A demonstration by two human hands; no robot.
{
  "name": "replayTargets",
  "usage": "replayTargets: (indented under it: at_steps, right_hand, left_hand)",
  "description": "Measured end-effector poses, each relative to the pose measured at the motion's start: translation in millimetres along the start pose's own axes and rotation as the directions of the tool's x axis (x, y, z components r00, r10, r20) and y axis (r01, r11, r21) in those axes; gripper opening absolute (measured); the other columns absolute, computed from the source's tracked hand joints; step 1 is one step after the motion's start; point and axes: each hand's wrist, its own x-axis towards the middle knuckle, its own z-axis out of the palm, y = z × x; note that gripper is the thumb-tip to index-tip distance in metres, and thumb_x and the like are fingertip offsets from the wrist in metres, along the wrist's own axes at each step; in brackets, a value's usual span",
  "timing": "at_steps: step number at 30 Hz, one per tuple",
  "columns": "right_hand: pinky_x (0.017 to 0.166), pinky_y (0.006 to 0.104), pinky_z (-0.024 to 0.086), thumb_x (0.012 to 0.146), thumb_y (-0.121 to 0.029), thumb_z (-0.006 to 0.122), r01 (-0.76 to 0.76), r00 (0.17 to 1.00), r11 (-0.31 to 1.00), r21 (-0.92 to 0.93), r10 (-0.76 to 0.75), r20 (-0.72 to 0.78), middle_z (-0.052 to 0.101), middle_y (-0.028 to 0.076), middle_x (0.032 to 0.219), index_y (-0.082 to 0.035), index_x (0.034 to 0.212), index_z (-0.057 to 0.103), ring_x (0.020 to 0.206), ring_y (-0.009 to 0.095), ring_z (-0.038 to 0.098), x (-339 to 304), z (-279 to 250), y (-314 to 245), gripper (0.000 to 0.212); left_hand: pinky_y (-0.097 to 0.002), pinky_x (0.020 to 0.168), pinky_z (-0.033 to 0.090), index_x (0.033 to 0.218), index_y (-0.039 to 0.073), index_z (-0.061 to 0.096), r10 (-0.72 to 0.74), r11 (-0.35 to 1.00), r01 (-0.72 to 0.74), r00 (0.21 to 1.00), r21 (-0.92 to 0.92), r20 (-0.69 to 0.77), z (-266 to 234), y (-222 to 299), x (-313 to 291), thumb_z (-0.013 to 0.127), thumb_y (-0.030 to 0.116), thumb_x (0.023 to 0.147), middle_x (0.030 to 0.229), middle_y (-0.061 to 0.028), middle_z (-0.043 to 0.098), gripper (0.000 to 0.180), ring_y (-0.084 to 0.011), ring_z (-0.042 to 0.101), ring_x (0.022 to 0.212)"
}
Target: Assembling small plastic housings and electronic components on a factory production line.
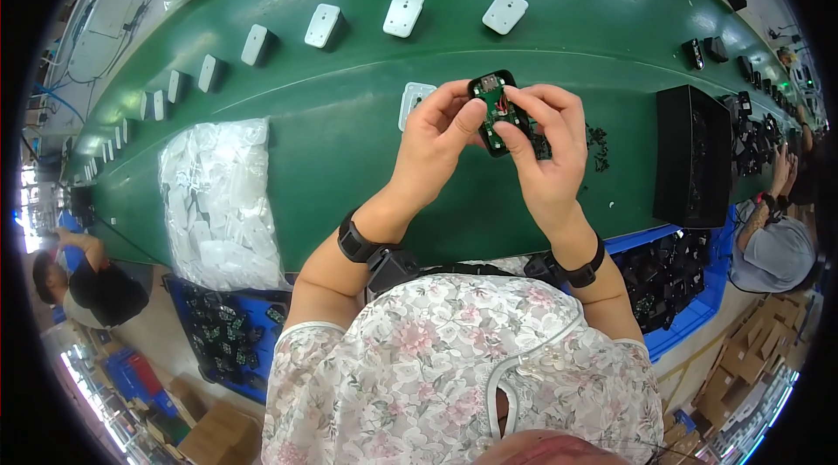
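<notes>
Both my hands hold a small black plastic housing with a green circuit board (491, 98) inside, raised above the green bench. My left hand (429, 144) grips its left edge, the thumb on the near side of the board. On the other side, my right hand (555, 140) has thumb and fingers closed over the right edge. Thin red wires show on the board near the right fingertips. A white rectangular cover (414, 101) lies just beyond my left hand and is partly hidden by it. Small black parts (598, 149) are scattered right of my right hand.
White rectangular units (403, 14) stand in a curved row along the far side. A clear bag of white parts (218, 203) lies at left, a black box (694, 155) at right. Blue bins (720, 277) of dark parts flank me. Other people sit at both sides.
</notes>
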Motion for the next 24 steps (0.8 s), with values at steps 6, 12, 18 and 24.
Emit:
replayTargets:
  at_steps: [6,12,18,24]
  right_hand:
    - [0.066,0.0275,0.042,0.074,-0.007,0.073,0.125,0.992,0.982,-0.145,-0.124,0.012,0.056,0.006,0.096,-0.008,0.101,0.068,0.081,0.020,0.051,2,4,4,0.027]
    - [0.061,0.0284,0.041,0.072,-0.002,0.071,0.104,0.994,0.965,-0.241,-0.097,0.039,0.054,0.006,0.087,-0.007,0.091,0.068,0.076,0.020,0.050,4,-3,-6,0.020]
    - [0.063,0.0259,0.041,0.072,0.003,0.068,-0.175,0.976,0.982,-0.067,0.182,0.122,0.051,0.005,0.086,-0.006,0.086,0.061,0.072,0.016,0.049,10,-7,-9,0.018]
    - [0.066,0.0222,0.041,0.076,0.002,0.069,-0.240,0.970,0.931,0.273,0.224,0.092,0.052,0.006,0.094,-0.004,0.096,0.058,0.073,0.011,0.049,9,-2,-1,0.023]
  left_hand:
    - [-0.0249,0.071,0.052,0.113,0.001,0.056,0.075,0.993,-0.072,0.997,0.090,-0.022,0,1,-2,0.060,0.020,0.091,0.099,-0.0047,0.062,0.030,-0.0107,0.058,0.090]
    - [-0.0250,0.072,0.052,0.115,0.001,0.058,0.112,0.982,-0.107,0.993,0.159,-0.026,0,-4,-3,0.064,0.017,0.088,0.101,-0.0041,0.061,0.031,-0.0108,0.057,0.094]
    - [-0.0265,0.081,0.050,0.119,-0.001,0.055,0.184,0.939,-0.186,0.982,0.289,0.034,1,-5,-5,0.064,0.009,0.087,0.109,-0.0062,0.059,0.035,-0.0121,0.058,0.092]
    - [-0.0273,0.076,0.053,0.114,0.002,0.059,0.322,0.850,-0.319,0.945,0.420,0.066,3,-3,-4,0.067,0.013,0.085,0.106,-0.0077,0.060,0.033,-0.0139,0.056,0.098]
